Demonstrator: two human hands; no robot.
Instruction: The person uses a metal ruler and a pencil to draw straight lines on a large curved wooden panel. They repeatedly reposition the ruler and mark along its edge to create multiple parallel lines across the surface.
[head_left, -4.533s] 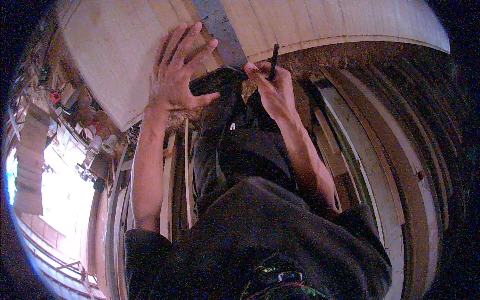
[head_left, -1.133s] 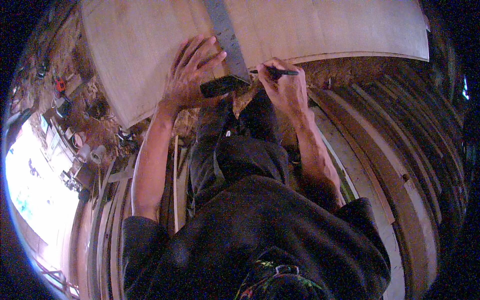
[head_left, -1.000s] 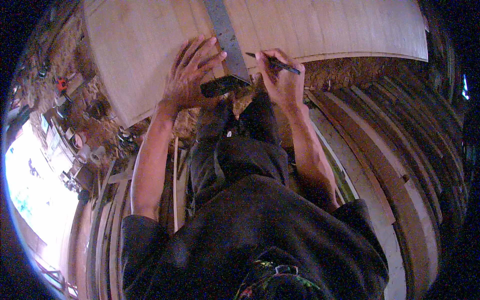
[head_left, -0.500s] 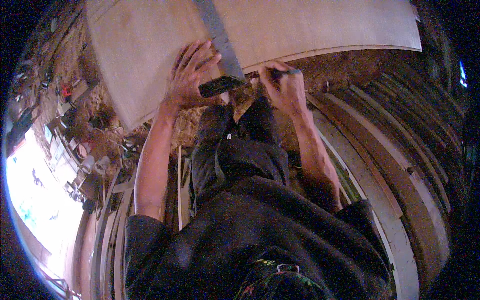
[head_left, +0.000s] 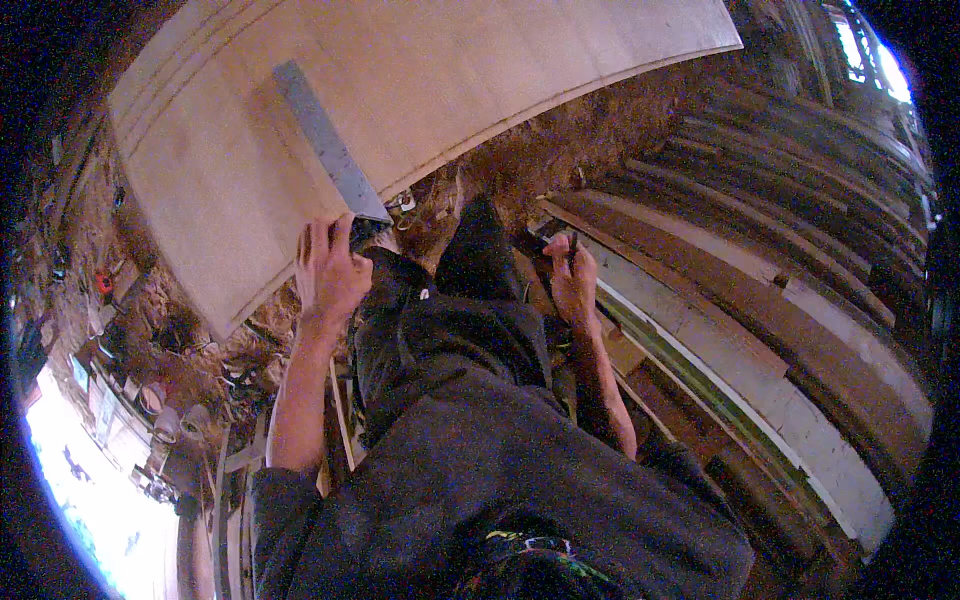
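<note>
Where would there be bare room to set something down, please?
The wooden panel is bare right of the metal square, to the near edge, and left of it, to the left edge. Crowded: the square's near end, by the left hand; left of the panel, with clutter; and at right, with planks.

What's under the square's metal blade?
The pale wooden panel shows on both sides of the metal blade, which appears to lie on it. The strip directly beneath is covered, so any marking there can't be seen.
</note>
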